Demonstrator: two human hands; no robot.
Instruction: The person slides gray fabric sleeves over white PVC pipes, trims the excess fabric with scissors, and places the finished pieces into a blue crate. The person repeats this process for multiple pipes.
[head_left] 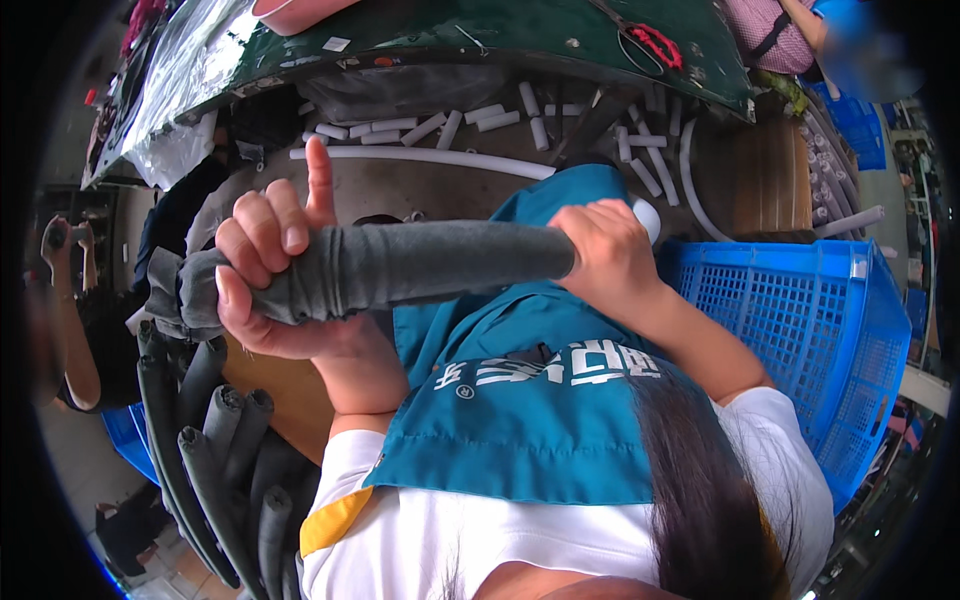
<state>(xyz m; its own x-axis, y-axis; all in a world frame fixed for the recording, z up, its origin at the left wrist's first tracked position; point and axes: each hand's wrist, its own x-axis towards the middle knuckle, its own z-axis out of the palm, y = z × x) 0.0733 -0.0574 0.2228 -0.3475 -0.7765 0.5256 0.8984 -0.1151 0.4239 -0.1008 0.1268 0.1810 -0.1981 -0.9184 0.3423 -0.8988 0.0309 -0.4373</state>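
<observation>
A dark grey fabric-covered roll (450,262) lies level across the front of my teal apron (520,430). My left hand (275,255) is closed around its left part, thumb below and index finger pointing up. The cloth is wrinkled there and hangs bunched past the hand at the left end (180,290). My right hand (612,250) grips the right end in a fist. Just beyond that fist shows a rounded white tip (647,218); whether it belongs to the roll I cannot tell.
Similar grey rolls (215,430) stand bundled at my left. A blue plastic crate (780,320) is at my right. Ahead is a green table (480,30) with red-handled scissors (645,45). White foam tubes (420,158) litter the floor below it. Another person's arm (75,320) appears far left.
</observation>
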